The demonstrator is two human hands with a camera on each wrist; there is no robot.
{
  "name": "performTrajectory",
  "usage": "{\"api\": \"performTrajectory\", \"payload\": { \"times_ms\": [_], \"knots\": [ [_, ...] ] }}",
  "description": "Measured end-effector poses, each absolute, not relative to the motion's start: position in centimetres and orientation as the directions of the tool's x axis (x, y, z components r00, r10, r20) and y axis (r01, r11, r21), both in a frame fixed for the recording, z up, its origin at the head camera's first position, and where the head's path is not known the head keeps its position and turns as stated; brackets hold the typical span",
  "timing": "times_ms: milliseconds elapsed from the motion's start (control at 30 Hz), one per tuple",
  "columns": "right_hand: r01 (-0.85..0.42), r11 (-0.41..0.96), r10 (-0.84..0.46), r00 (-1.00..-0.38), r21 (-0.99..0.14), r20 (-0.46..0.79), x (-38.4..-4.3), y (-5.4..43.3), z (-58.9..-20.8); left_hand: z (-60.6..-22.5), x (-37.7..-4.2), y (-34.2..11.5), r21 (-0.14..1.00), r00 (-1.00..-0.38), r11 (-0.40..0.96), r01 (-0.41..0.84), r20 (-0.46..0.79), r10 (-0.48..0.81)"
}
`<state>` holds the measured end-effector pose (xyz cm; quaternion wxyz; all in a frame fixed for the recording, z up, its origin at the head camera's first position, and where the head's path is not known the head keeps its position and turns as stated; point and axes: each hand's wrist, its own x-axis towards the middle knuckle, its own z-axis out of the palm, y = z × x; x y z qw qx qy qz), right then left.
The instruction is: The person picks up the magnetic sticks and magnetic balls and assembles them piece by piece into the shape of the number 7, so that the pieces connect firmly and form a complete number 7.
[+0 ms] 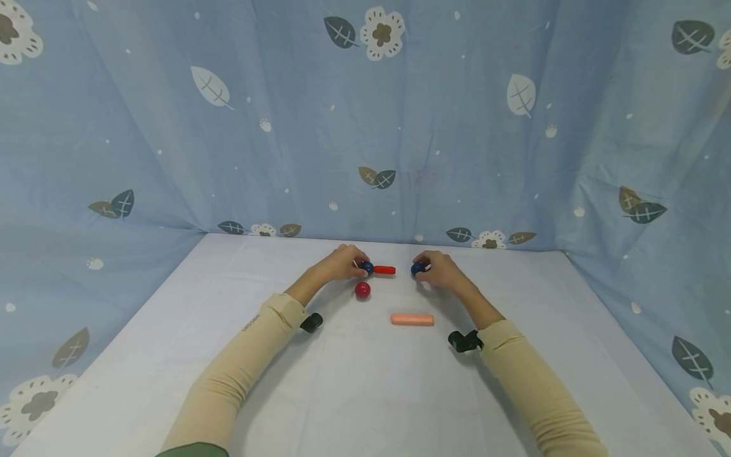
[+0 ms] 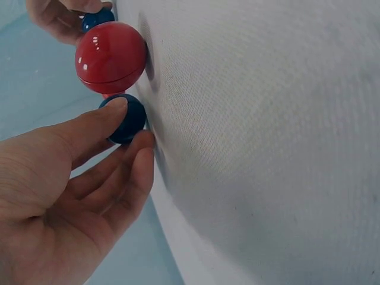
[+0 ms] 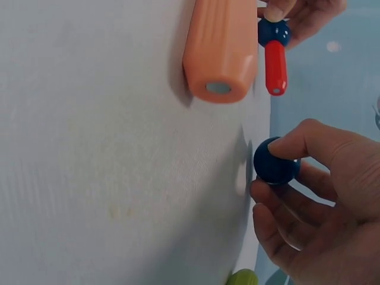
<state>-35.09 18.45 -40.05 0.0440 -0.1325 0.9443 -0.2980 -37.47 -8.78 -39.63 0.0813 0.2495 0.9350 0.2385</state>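
In the head view my left hand (image 1: 341,263) pinches a dark blue ball (image 2: 128,123) between thumb and fingers. A short red rod (image 1: 384,270) sticks out from that ball toward the right, its free end pointing at the other hand. To its right, my right hand (image 1: 443,270) pinches a second dark blue ball (image 3: 275,162). A gap lies between the red rod's tip and this second ball. A shiny red ball (image 1: 362,291) rests on the table just in front of the left hand, touched by neither hand.
An orange rod (image 1: 412,319) with a pale disc in its end lies nearer on the white table (image 1: 365,393). A green rounded end (image 3: 243,277) shows at the bottom of the right wrist view. Blue patterned cloth (image 1: 297,139) hangs behind the table.
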Motion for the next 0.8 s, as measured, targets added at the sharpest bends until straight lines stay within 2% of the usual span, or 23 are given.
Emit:
{"api": "performTrajectory", "payload": {
  "times_ms": [800],
  "knots": [
    [-0.235, 0.791, -0.307, -0.951, -0.565, -0.034, -34.75, 17.63, -39.99, -39.85, -37.59, -8.77, 0.489, -0.868, 0.765, 0.419, -0.031, 0.495]
  ]
}}
